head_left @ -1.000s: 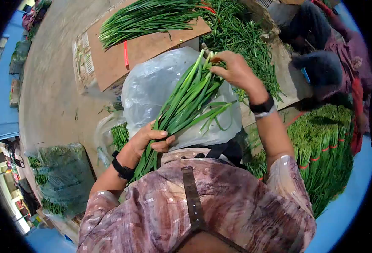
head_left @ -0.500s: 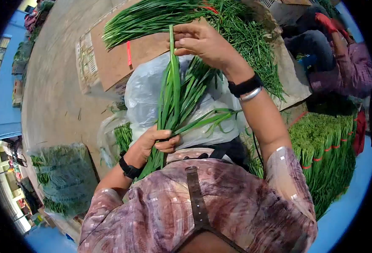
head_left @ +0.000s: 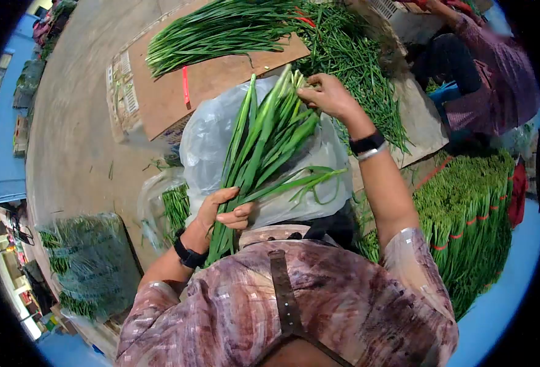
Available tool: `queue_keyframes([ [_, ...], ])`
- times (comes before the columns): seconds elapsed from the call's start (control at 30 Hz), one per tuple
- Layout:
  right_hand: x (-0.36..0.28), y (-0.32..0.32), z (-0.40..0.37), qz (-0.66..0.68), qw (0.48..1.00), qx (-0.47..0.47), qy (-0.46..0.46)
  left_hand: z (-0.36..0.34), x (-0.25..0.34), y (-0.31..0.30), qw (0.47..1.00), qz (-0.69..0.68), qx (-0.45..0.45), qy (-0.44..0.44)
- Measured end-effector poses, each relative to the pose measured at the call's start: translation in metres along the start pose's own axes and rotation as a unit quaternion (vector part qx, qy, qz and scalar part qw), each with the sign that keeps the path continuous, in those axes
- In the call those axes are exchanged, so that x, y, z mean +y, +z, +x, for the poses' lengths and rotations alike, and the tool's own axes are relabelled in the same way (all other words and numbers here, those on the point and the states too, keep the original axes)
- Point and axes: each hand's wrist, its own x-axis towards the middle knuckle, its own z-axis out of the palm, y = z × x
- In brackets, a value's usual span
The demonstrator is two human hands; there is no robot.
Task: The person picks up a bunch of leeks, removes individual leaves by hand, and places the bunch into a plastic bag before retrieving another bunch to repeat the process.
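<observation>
My left hand (head_left: 224,209) is wrapped round the lower part of a bunch of garlic chives (head_left: 259,134), long flat green leaves with paler stem ends at the top. Several leaves splay out to the right of the bunch. At the upper end, my right hand (head_left: 331,98) has its thumb and fingers pinched together at the stem ends; exactly which stems lie between them is partly hidden. Behind the bunch, a translucent plastic sheet (head_left: 205,131) covers my lap.
Ahead, a brown cardboard sheet (head_left: 160,110) bears a pile of chives (head_left: 215,33) and a red strip (head_left: 186,85). Loose greens (head_left: 368,73) lie beyond my right hand. Banded bunches (head_left: 465,214) stand at right, a wrapped stack (head_left: 92,263) at left. Another person (head_left: 493,79) sits at upper right.
My right hand has gone from open beside an upright stalk to pinched at the stem ends, lower and further right. The bunch's top has fanned out. The other person's arms have moved up.
</observation>
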Motion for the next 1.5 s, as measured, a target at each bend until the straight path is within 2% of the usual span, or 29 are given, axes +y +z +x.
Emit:
queue_keyframes([
  [0.17,-0.005,-0.003,-0.022,0.082,0.996,-0.022,0.007,0.001,-0.004,-0.002,0.999,-0.035,-0.022,0.025],
  [0.33,0.028,0.01,-0.002,0.093,0.991,-0.069,0.061,-0.001,-0.003,0.004,0.999,0.003,-0.032,0.036],
  [0.43,0.034,0.015,0.003,0.084,0.995,-0.049,-0.022,0.0,-0.002,-0.001,0.997,0.029,-0.061,0.042],
  [0.53,0.026,0.011,-0.002,0.114,0.993,0.021,0.008,-0.004,-0.004,0.005,0.998,-0.005,-0.042,0.044],
  [0.63,0.003,0.003,-0.02,0.227,0.972,0.037,0.039,-0.005,-0.005,0.004,0.997,-0.044,-0.06,0.029],
  [0.77,0.003,-0.004,-0.022,0.297,0.951,-0.026,0.079,-0.006,-0.003,0.006,0.998,-0.041,0.002,0.04],
  [0.8,0.001,-0.005,-0.023,0.317,0.945,-0.065,0.052,-0.005,-0.003,0.004,0.999,-0.027,0.009,0.042],
  [0.9,0.004,-0.005,-0.02,0.22,0.973,-0.046,0.054,-0.006,-0.002,0.006,0.998,0.001,0.044,0.044],
  [0.93,0.015,-0.002,-0.009,0.17,0.984,-0.057,-0.022,-0.006,-0.002,0.007,0.997,0.009,0.058,0.044],
  [1.03,0.019,-0.016,-0.008,0.043,0.995,-0.041,-0.081,-0.004,-0.001,0.008,0.999,0.003,0.023,0.038],
  [1.2,0.012,-0.025,0.004,0.076,0.992,-0.049,-0.087,-0.002,-0.003,0.016,0.997,-0.043,0.055,0.027],
  [1.3,-0.004,-0.043,-0.012,0.164,0.985,-0.046,0.035,-0.001,0.0,0.01,0.998,-0.049,0.035,0.016],
  [1.33,0.016,-0.041,-0.002,0.237,0.971,-0.04,0.01,0.0,0.0,0.007,0.999,-0.047,0.024,0.01],
  [1.43,0.022,-0.054,-0.002,0.197,0.98,-0.011,-0.017,0.0,0.001,0.008,0.999,-0.042,0.016,0.01],
  [1.5,0.02,-0.073,-0.009,0.202,0.978,0.035,0.04,-0.001,0.001,0.007,0.999,-0.015,0.027,0.013],
])
